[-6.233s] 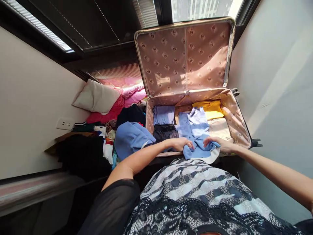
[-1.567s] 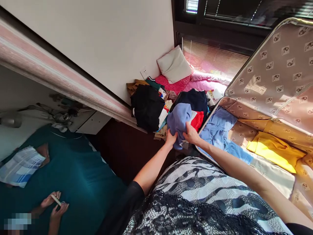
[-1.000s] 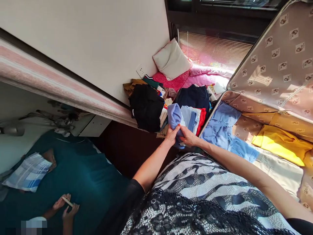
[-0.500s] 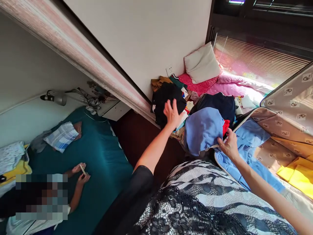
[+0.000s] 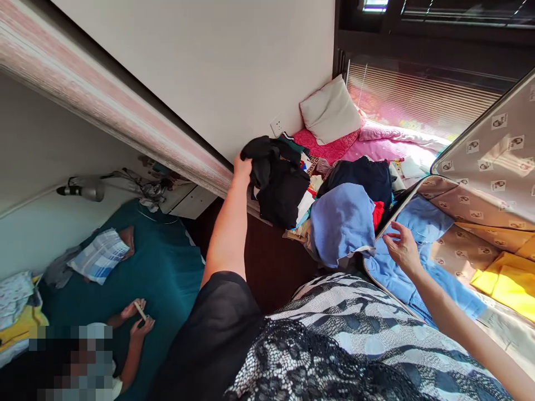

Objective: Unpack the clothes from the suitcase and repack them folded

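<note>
My left hand (image 5: 242, 166) is closed on the top of a black garment (image 5: 278, 181) and lifts it off the pile of clothes by the wall. My right hand (image 5: 402, 249) hovers open, fingers apart, over the near left edge of the open suitcase (image 5: 460, 200), just right of a folded blue garment (image 5: 341, 223) on the pile. Inside the suitcase lie light blue clothes (image 5: 412, 245) and a yellow piece (image 5: 504, 278).
A dark navy garment (image 5: 363, 175) and a red one (image 5: 378, 211) sit behind the blue one. A white pillow (image 5: 330, 111) and pink bedding (image 5: 376, 147) lie by the window. Lower left, another person on a teal bed (image 5: 167, 267) holds a small object (image 5: 140, 311) in both hands.
My left hand, open above the black garment half a second ago, has closed on it and raised it. My right hand has let go of the blue garment's edge and opened.
</note>
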### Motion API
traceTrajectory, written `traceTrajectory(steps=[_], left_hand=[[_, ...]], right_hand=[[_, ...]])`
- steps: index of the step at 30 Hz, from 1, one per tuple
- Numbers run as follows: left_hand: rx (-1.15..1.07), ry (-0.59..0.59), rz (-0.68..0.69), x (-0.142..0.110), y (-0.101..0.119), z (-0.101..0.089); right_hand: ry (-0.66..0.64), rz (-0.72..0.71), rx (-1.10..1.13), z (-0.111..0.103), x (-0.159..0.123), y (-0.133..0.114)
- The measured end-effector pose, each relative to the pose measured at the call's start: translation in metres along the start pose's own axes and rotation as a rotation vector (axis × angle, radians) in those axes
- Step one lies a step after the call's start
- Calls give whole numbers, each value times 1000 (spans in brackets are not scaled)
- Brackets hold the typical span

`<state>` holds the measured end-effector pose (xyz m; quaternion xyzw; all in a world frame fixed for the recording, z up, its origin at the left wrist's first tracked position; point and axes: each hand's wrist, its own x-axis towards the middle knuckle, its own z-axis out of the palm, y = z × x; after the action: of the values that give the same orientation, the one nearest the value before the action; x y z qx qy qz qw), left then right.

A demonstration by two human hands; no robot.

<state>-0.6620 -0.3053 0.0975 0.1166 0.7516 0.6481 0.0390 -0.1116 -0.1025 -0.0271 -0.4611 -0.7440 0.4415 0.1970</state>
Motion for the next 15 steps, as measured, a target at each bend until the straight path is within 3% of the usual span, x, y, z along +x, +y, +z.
traceTrajectory(steps=[5,8,12,15], left_hand=[[-183,-41,-5,-14,39,-20],[-217,-117,-5,-32,63,-24],[-176,-209,11,-54,87,-12],[-123,-315,97,-77,100,14]], right_hand=[[42,-18,-18,-12,3,5],[47,-48,16,-21,9,-8],[-42,-179,167,-33,20,-53],[-178,-318,249,-33,24,-102]])
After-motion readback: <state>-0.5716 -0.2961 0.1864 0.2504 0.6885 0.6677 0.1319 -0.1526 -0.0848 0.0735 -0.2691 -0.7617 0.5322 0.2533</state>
